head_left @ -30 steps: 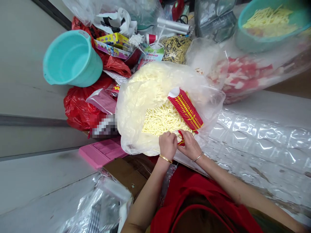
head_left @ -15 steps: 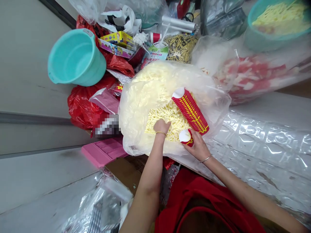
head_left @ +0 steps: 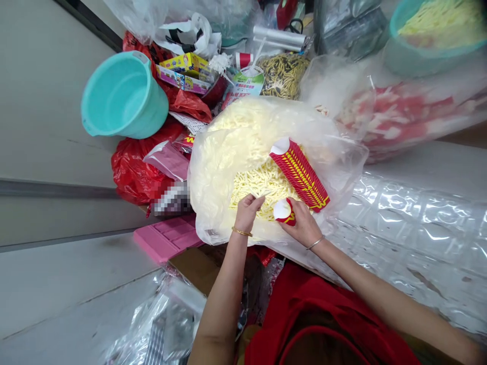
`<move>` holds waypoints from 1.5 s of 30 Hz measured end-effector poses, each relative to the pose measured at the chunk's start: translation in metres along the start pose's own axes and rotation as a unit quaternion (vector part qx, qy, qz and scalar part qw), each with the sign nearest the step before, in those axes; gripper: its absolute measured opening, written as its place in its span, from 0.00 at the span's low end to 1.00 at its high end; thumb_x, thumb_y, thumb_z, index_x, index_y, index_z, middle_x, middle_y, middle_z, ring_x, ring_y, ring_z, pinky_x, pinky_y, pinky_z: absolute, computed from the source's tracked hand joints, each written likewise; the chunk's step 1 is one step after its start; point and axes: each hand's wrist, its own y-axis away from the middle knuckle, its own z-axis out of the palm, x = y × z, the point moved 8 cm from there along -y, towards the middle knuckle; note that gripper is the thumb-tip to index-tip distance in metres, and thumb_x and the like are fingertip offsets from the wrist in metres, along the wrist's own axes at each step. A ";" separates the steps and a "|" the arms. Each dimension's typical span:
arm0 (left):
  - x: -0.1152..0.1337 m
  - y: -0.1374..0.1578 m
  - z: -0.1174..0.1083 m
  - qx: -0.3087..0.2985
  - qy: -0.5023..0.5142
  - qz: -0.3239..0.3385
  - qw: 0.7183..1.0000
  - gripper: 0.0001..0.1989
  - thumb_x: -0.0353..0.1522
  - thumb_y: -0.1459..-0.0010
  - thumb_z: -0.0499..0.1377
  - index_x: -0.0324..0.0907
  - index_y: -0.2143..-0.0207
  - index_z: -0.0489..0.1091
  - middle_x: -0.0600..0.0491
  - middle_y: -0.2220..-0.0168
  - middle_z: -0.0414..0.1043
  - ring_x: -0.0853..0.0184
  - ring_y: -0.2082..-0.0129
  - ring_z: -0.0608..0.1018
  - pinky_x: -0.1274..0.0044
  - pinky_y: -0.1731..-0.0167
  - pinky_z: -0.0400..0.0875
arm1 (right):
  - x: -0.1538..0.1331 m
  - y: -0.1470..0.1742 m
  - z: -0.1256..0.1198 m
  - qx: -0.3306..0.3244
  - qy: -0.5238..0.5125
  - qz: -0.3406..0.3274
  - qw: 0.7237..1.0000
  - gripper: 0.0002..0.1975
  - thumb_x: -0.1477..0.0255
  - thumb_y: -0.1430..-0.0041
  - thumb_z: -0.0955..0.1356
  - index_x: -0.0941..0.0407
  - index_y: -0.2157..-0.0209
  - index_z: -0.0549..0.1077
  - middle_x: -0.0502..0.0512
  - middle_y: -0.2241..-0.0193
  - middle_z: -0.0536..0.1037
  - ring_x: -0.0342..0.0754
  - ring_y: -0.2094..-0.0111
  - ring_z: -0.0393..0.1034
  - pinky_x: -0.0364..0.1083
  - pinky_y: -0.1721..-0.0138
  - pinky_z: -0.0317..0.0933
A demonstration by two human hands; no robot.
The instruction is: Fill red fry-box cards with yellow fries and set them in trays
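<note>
My left hand [head_left: 247,212] is pinched shut on a few pale yellow fries [head_left: 262,193], held just over the heap. Below it lies a large pile of loose fries [head_left: 249,180] inside an open, clear plastic bag [head_left: 207,225]. My right hand [head_left: 305,225] grips a small red fry carton [head_left: 290,219] with a white inside, its mouth turned toward my left hand. Against the bag's right side rests a nested stack of red and yellow fry cartons [head_left: 302,176], lying tilted on the fries.
A turquoise basin [head_left: 152,109] stands at the left on red plastic bags [head_left: 133,167]. Another basin [head_left: 395,56] with fries is at the far right, behind a bag of red and white pieces [head_left: 403,119]. Clear plastic packaging [head_left: 411,218] covers the right side.
My left hand has come up from the pile and slightly left, with fries between its fingers. My right hand has brought the carton a little left, closer to it.
</note>
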 end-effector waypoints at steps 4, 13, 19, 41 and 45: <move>0.004 0.019 0.023 -0.060 -0.095 0.010 0.994 0.15 0.38 0.51 0.60 0.40 0.81 0.58 0.60 0.82 0.55 0.76 0.81 0.59 0.81 0.78 0.53 | -0.014 -0.008 0.004 0.011 -0.005 -0.003 1.000 0.37 0.66 0.48 0.68 0.55 0.39 0.50 0.64 0.51 0.65 0.61 0.50 0.61 0.60 0.50 0.59; 0.029 0.033 0.039 -0.089 -0.428 0.125 0.891 0.09 0.39 0.44 0.57 0.42 0.67 0.69 0.55 0.74 0.69 0.69 0.73 0.70 0.79 0.72 0.61 | -0.014 0.005 0.000 -0.014 0.038 -0.049 0.998 0.35 0.70 0.47 0.67 0.57 0.39 0.50 0.65 0.49 0.64 0.62 0.48 0.59 0.61 0.48 0.57; 0.010 0.047 0.085 -0.155 -0.577 0.125 0.792 0.11 0.29 0.42 0.50 0.40 0.70 0.72 0.48 0.68 0.74 0.64 0.67 0.75 0.74 0.65 0.64 | -0.010 0.013 0.004 -0.009 0.001 -0.090 0.996 0.34 0.74 0.46 0.65 0.55 0.39 0.51 0.63 0.50 0.66 0.59 0.49 0.60 0.59 0.49 0.60; -0.010 -0.023 -0.002 -0.056 -0.034 -0.026 0.998 0.15 0.38 0.49 0.59 0.40 0.80 0.58 0.61 0.82 0.53 0.76 0.81 0.56 0.81 0.78 0.51 | 0.017 0.009 -0.010 0.033 -0.021 -0.010 0.999 0.34 0.63 0.45 0.68 0.55 0.40 0.53 0.63 0.49 0.65 0.57 0.47 0.60 0.58 0.46 0.59; 0.004 -0.001 0.022 -0.098 0.053 -0.011 0.994 0.13 0.39 0.48 0.59 0.39 0.75 0.61 0.60 0.78 0.56 0.76 0.79 0.59 0.82 0.76 0.54 | 0.003 0.000 0.002 0.018 -0.023 -0.018 0.999 0.34 0.63 0.46 0.69 0.55 0.41 0.53 0.63 0.50 0.66 0.58 0.49 0.61 0.58 0.48 0.60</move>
